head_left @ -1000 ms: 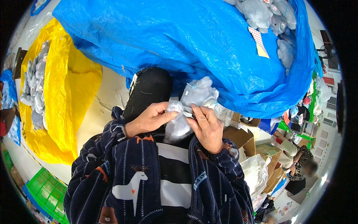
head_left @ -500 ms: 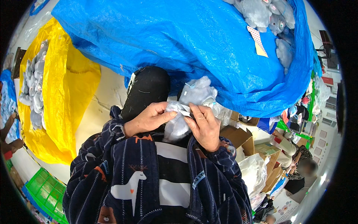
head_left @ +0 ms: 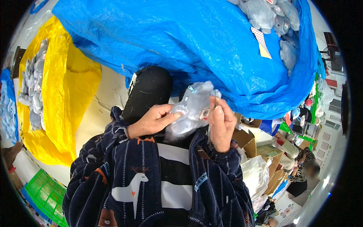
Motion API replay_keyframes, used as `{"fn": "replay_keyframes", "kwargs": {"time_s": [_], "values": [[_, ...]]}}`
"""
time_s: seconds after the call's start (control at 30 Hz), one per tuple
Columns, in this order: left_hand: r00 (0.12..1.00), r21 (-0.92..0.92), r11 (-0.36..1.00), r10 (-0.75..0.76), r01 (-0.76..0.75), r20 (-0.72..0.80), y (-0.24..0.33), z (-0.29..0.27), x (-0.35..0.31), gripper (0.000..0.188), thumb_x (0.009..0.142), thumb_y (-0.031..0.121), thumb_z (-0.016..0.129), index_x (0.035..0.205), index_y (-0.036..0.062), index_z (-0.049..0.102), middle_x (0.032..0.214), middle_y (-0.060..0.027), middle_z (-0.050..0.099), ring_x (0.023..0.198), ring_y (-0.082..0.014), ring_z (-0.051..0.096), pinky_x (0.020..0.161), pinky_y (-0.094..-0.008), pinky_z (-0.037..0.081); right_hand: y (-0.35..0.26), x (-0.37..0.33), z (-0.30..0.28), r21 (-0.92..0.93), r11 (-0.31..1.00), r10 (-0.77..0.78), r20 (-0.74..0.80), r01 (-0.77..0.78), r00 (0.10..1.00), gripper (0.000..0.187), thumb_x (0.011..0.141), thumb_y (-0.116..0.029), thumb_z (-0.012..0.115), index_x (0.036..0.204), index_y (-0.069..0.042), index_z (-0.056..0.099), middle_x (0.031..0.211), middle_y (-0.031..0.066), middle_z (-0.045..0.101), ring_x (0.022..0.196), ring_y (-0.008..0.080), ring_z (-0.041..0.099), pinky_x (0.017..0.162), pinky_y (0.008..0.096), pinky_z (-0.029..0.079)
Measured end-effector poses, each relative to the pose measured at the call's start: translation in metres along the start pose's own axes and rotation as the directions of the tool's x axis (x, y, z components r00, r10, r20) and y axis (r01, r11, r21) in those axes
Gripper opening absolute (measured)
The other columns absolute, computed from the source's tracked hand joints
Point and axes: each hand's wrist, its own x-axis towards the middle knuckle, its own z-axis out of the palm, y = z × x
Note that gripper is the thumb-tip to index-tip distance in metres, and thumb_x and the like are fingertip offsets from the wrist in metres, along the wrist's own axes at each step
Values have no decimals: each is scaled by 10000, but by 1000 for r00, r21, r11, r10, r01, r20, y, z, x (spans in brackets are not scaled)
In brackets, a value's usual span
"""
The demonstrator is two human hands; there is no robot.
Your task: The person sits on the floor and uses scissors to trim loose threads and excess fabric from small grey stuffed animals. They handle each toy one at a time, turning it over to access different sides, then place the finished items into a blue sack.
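A grey plush toy (head_left: 194, 108) lies across my lap, its fur pale and fluffy. A light blue zipper pull (head_left: 192, 89) sticks up near its far end, and an eye-like round patch shows at its right side. My left hand (head_left: 157, 119) pinches the toy's left edge between thumb and fingers. Raised just right of the toy is my right hand (head_left: 222, 123), thumb and fingertips pressed together. Whatever those fingertips hold, if anything, is too small to make out.
A large blue sack (head_left: 181, 41) spreads in front of my knee, with grey plush toys (head_left: 261, 17) at its far right. At left stands a yellow sack (head_left: 60, 94) of similar toys. Cardboard boxes (head_left: 245, 143), a green crate (head_left: 47, 196) and a person (head_left: 302, 170) are farther out.
My right hand has drawn away from the left, rightward and up off the toy. The white strip between my hands no longer shows, and more of the toy's surface is visible.
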Motion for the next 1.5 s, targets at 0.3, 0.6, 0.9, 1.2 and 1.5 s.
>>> {"fn": "replay_keyframes", "kwargs": {"time_s": [0.3, 0.6, 0.9, 1.2, 1.5], "values": [[996, 67, 995, 77, -79, 34, -3, -3, 2, 229, 949, 194, 537, 1036, -6, 608, 752, 47, 529, 686, -10, 423, 560, -200, 354, -13, 12, 19, -604, 668, -199, 418, 435, 886, 416, 699, -68, 753, 1074, -4, 586, 917, 137, 614, 785, 254, 640, 671, 321, 512], [995, -341, 938, -84, 61, -54, -9, -7, -6, 296, 960, 261, 510, 1081, 7, 603, 786, 42, 512, 665, -49, 374, 602, -209, 318, 14, 1, -20, -274, 961, -54, -94, 26, 994, 152, 906, -172, 591, 869, -38, 529, 664, -26, 483, 532, 48, 410, 467, 200, 317], [967, 478, 878, 135, -16, -216, -13, -32, -20, 308, 871, 179, 611, 1119, 8, 546, 966, -75, 611, 841, -214, 600, 707, -305, 475, 40, -11, -89, -736, 674, -287, -180, 64, 941, 174, 855, -103, 626, 965, 30, 627, 818, 118, 641, 703, 153, 563, 634, 287, 441], [973, 778, 600, 226, -184, 55, 31, 19, -2, 276, 818, 146, 647, 1065, 34, 596, 896, -148, 637, 789, -331, 623, 714, -388, 507, 46, -6, -89, -548, 834, -31, -172, -70, 985, 263, 836, -204, 680, 797, 50, 623, 678, 102, 638, 594, 126, 519, 562, 304, 436], [999, 888, 459, -12, -28, 38, -10, 41, 43, 325, 826, 224, 657, 1116, 81, 617, 776, -151, 637, 640, -296, 632, 557, -381, 478, 70, -14, -68, -226, 961, 168, 25, -158, 985, 149, 871, -93, 585, 926, 39, 629, 772, 47, 637, 733, 69, 549, 667, 223, 451]]}}
